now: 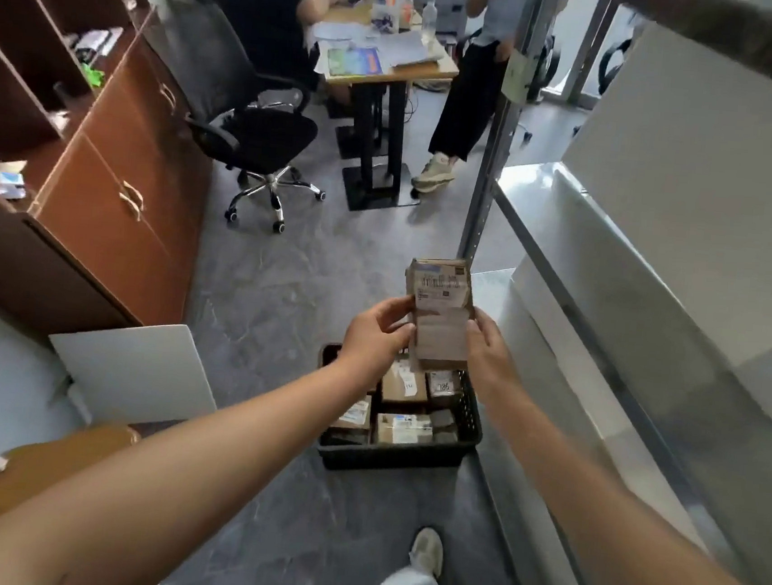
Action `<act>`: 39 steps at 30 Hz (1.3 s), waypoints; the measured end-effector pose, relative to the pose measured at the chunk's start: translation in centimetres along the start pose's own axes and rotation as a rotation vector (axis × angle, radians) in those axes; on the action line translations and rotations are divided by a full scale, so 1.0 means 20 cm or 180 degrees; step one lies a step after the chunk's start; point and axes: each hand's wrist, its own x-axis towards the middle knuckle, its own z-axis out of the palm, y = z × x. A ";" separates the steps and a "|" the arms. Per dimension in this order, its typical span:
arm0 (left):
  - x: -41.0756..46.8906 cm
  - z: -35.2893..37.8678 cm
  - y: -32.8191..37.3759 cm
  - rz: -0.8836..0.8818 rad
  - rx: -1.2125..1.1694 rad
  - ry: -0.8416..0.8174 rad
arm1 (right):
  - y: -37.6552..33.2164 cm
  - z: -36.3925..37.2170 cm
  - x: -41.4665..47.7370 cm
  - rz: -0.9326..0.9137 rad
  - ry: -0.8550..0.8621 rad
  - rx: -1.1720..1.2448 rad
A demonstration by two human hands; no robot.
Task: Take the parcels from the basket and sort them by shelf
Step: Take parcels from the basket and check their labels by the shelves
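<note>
The held parcel (pixel 438 316) is brown cardboard with a white label printed in black. The basket (pixel 396 458) is black, and the parcels in it (pixel 401 428) are brown with white labels. The floor (pixel 280 291) is grey with pale marbled veining. The cabinet (pixel 115 200) is reddish-brown, and the shelf (pixel 490 170) is silvery grey.

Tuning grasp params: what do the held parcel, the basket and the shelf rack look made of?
Parcel: brown cardboard, matte, with a white paper label. Basket: probably black plastic, moulded slotted walls, dull sheen. Shelf rack: metal, likely grey-painted steel; punched holes along the upright, reflective deck.
</note>
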 end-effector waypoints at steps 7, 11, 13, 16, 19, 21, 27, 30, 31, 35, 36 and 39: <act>0.47 0.34 -0.34 -0.0673 -0.0042 0.0081 | 0.42 -0.19 0.46 0.0401 -0.0019 -0.0230; 0.68 0.49 -0.60 -0.0978 -0.0163 0.0236 | 0.71 -0.21 0.69 0.0618 0.0045 -0.0258; 0.76 0.55 -0.76 -0.1117 -0.0212 0.0257 | 0.87 -0.20 0.77 0.0830 0.0102 -0.0254; 0.87 0.62 -1.07 -0.1401 -0.0363 0.0273 | 1.15 -0.19 0.87 0.0940 0.0294 -0.0397; 0.95 0.67 -1.42 -0.1873 -0.0661 0.0393 | 1.48 -0.16 0.96 0.0911 0.0368 -0.0592; 1.00 0.71 -1.65 -0.2076 -0.0694 0.0466 | 1.71 -0.14 1.01 0.0974 0.0369 -0.0686; 1.22 0.86 -2.28 -0.2383 -0.0442 0.0447 | 2.30 -0.08 1.20 0.1151 0.0305 -0.1140; 1.32 0.91 -2.52 -0.2374 -0.0091 0.0437 | 2.50 -0.05 1.28 0.1242 0.0231 -0.1437; 1.34 0.91 -2.58 -0.2374 0.0057 0.0423 | 2.54 -0.03 1.30 0.1305 0.0194 -0.1516; 1.36 0.88 -2.77 -0.2469 0.0219 0.0423 | 2.67 0.07 1.37 0.1490 -0.0027 -0.1732; 1.36 0.88 -2.80 -0.2462 0.0188 0.0438 | 2.69 0.09 1.39 0.1525 -0.0073 -0.1791; 1.36 0.89 -2.87 -0.2400 0.0193 0.0429 | 2.76 0.13 1.45 0.1636 -0.0157 -0.1863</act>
